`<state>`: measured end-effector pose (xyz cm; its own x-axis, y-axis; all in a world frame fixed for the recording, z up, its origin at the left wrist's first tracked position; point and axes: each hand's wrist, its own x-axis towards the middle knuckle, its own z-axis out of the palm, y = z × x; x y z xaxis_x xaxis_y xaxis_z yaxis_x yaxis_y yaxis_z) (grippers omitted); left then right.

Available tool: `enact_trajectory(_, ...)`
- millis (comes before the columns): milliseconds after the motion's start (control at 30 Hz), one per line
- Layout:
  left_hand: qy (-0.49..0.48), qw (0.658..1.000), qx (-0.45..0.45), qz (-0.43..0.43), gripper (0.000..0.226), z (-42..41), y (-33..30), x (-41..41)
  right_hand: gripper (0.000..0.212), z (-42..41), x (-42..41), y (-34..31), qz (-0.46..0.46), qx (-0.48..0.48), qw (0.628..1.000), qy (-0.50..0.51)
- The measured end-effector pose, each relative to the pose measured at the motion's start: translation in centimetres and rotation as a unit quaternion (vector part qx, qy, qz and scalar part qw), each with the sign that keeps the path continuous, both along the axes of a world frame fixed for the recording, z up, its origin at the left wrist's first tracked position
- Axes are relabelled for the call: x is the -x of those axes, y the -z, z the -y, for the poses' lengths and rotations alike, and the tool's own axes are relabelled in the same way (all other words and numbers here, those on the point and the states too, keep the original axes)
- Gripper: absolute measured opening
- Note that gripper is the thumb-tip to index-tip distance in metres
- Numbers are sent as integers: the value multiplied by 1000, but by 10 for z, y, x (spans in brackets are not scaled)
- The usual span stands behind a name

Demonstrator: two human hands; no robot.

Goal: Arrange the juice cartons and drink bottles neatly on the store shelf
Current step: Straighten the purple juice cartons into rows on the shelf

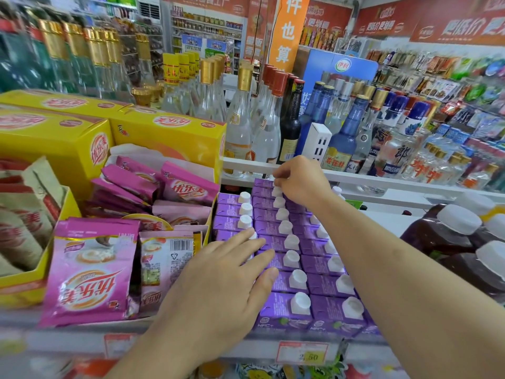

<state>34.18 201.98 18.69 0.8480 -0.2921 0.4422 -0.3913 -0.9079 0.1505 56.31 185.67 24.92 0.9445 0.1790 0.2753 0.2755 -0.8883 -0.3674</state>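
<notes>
Purple juice cartons (pixel 284 310) with white screw caps stand in three rows running back along the shelf (pixel 273 344). My left hand (pixel 218 285) lies flat with straight fingers on the tops of the left-row cartons near the front. My right hand (pixel 300 180) reaches over the rows to the back and pinches the top of a rear carton (pixel 263 184) in the middle row. Dark purple drink bottles (pixel 448 231) with white caps stand to the right of the cartons, partly hidden behind my right forearm.
Pink milk-tea sachets (pixel 90 269) fill yellow display boxes (pixel 164 132) left of the cartons. Glass liquor bottles (pixel 240 124) crowd the upper shelf behind a white rail (pixel 382 181). A price tag (pixel 302 352) hangs on the shelf's front edge.
</notes>
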Motion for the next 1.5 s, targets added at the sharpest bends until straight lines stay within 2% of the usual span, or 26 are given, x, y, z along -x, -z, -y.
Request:
enact_trajectory(200,-4,1000,8,-5,52,0,0,1,18,0,-1,2,4,-45,999,-10)
enact_trajectory(367,3,999,23,-23,57,0,-1,1,17,8,18,-8,63,-130,989,-18)
enact_trajectory(500,5,1000,22,-8,53,0,-5,2,18,20,51,-28,116,-159,980,-36)
enact_trajectory(567,14,999,46,-13,51,1,-7,2,16,27,75,-37,118,-172,976,-54)
enact_trajectory(633,14,994,108,-24,47,2,-13,5,14,36,100,-42,106,-189,974,-68)
enact_trajectory(733,-3,965,262,-29,45,2,-23,15,13,52,139,-48,69,-252,961,-91)
enact_trajectory(800,10,931,364,-31,65,4,-34,24,14,61,166,-51,29,-310,944,-111)
enact_trajectory(867,56,893,441,-70,80,9,-46,37,12,66,196,-53,-22,-377,917,-129)
enact_trajectory(933,92,866,480,-107,76,15,-54,52,10,65,223,-51,-64,-418,896,-133)
enact_trajectory(1033,126,810,558,-131,62,23,-54,69,12,68,252,-42,-85,-423,894,-118)
enact_trajectory(1100,130,785,590,-139,59,25,-53,75,9,75,266,-39,-107,-432,886,-130)
enact_trajectory(1200,130,763,615,-152,60,28,-54,82,41,88,284,-33,-147,-434,867,-198)
enact_trajectory(1300,127,743,639,-157,56,31,-55,91,67,91,296,-28,-134,-409,871,-236)
enact_trajectory(1400,110,732,649,-176,54,33,-55,98,71,87,305,-26,-65,-396,888,-224)
enact_trajectory(1500,94,753,618,-205,54,33,-56,104,68,82,313,-28,30,-370,908,-195)
